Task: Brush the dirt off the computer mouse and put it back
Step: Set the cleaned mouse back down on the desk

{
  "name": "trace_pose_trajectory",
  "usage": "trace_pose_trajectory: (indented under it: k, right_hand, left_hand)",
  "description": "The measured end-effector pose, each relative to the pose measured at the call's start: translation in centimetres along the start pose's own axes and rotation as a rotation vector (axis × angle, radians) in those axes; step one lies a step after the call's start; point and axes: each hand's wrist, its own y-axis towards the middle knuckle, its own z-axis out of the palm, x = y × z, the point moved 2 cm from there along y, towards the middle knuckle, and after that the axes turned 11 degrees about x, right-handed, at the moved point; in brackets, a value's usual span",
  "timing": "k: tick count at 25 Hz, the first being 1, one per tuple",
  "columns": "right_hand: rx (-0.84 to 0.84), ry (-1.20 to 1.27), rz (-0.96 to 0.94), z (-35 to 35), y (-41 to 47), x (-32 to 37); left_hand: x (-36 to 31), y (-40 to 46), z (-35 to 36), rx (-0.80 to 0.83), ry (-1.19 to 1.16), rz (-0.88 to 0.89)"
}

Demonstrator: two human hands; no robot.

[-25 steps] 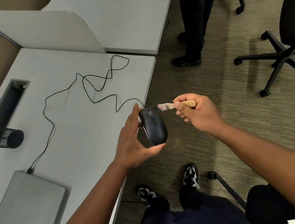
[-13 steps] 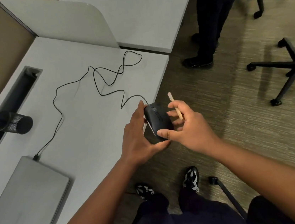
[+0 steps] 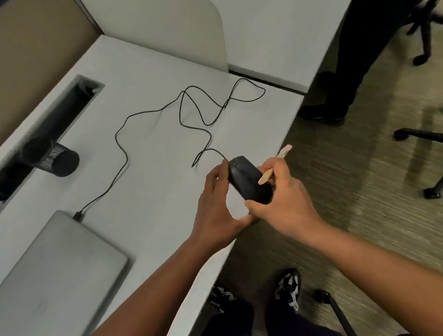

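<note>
You hold a black mouse in both hands, just above the desk's right edge, near its front; your left hand cups the mouse's left side, fingers curled up beside it and thumb under its near end; your right hand grips the mouse's right side and near end, and also pinches a small wooden brush between its fingers, the pale bristle tip pointing up and away past the desk's edge, over the carpet. The mouse's cable runs from its far end in loose loops across the middle of the desk, then back to a plug at the far corner of a closed grey laptop, which lies at the desk's front left; a black mesh cup lies tipped on its side by a cable slot along the left edge.
</note>
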Motion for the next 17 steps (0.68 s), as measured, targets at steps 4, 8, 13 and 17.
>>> trace_pose_trajectory:
  k: [4, 8, 13, 17]
  right_hand:
    - [0.017, -0.081, -0.039, 3.0, 3.0, 2.2]
    - [0.045, -0.161, -0.053, 6.0, 6.2, 3.7]
    - [0.114, -0.227, -0.065, 8.3, 10.1, 4.3]
    - [0.137, -0.248, -0.119, 9.4, 12.6, 3.9]
  left_hand:
    - [3.9, 0.7, -3.9, 0.002, -0.051, -0.028]
    - [7.6, 2.1, -7.5, 0.021, -0.131, -0.072]
    - [10.7, 4.2, -10.3, 0.019, -0.35, -0.171]
    - [11.6, 5.7, -11.1, -0.042, -0.446, -0.238]
